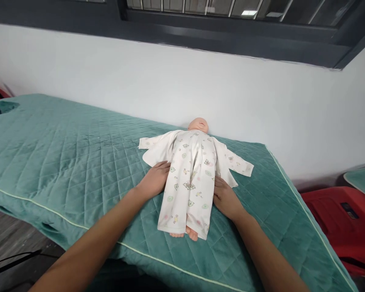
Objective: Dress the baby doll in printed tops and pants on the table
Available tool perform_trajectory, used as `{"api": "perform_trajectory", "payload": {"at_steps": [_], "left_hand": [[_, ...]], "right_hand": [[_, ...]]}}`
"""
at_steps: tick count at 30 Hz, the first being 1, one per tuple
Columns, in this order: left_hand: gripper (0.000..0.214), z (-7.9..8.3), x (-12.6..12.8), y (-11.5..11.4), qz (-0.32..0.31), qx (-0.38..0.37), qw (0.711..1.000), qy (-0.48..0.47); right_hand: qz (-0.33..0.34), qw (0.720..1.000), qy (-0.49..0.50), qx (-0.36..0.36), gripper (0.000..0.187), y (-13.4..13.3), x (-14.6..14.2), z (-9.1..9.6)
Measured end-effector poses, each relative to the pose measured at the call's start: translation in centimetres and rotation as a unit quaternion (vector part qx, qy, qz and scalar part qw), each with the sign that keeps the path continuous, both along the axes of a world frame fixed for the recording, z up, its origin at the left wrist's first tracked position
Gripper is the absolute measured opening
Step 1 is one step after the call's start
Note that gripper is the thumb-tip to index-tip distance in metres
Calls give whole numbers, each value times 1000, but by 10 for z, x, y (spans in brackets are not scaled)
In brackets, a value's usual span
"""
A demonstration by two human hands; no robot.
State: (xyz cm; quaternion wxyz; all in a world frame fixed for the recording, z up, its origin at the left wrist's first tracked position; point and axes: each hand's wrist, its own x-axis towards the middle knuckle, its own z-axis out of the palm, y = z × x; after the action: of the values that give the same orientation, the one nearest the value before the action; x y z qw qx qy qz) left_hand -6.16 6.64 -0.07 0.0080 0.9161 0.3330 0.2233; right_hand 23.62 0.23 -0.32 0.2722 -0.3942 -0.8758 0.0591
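A baby doll [198, 125] lies on its back with its head towards the wall, the toes of its feet [191, 234] poking out at the trouser hems. White baby trousers [190, 184] printed with small animals cover its body from the neck down. Spread beneath them is a white baby jacket [159, 150], its sleeves stretched out to both sides. My left hand [156, 179] rests against the left side of the trousers, fingers extended. Against the right side lies my right hand [226, 198], its fingers lightly bent and touching the cloth. Both thumbs are mostly hidden.
The doll lies on a bed with a green quilted cover [79, 162], which has a hole [1, 107] at the far left. Behind it stands a white wall [109, 77] below a dark window frame [200, 34]. A red plastic object [337, 219] is beyond the right edge.
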Motion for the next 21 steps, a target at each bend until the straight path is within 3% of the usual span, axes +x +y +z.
{"api": "perform_trajectory", "payload": {"at_steps": [3, 6, 13, 15, 17, 19, 21], "left_hand": [[32, -4, -10, -16, -6, 22, 1000, 7], [32, -7, -16, -24, -6, -13, 1000, 13], [32, -13, -24, -10, -29, -69, 994, -83], [31, -16, -28, -1, 58, -54, 985, -151], [32, -20, -34, 9, 210, -37, 957, -195], [37, -23, -38, 18, 346, -36, 919, -185], [44, -25, -42, 24, 422, -43, 893, -154]], "right_hand": [[-3, 1000, -9, 7, 41, 1, 0, -2], [-9, 1000, -20, 9, 37, 2, -2, -3], [-11, 999, -43, -14, 36, -31, -2, 8], [-30, 999, -14, -37, 36, -43, 3, 11], [-113, 990, 65, -57, 33, -45, 13, 13], [-251, 953, 157, -67, 29, -38, 25, 15], [-373, 907, 180, -77, 31, -22, 36, 16]]}}
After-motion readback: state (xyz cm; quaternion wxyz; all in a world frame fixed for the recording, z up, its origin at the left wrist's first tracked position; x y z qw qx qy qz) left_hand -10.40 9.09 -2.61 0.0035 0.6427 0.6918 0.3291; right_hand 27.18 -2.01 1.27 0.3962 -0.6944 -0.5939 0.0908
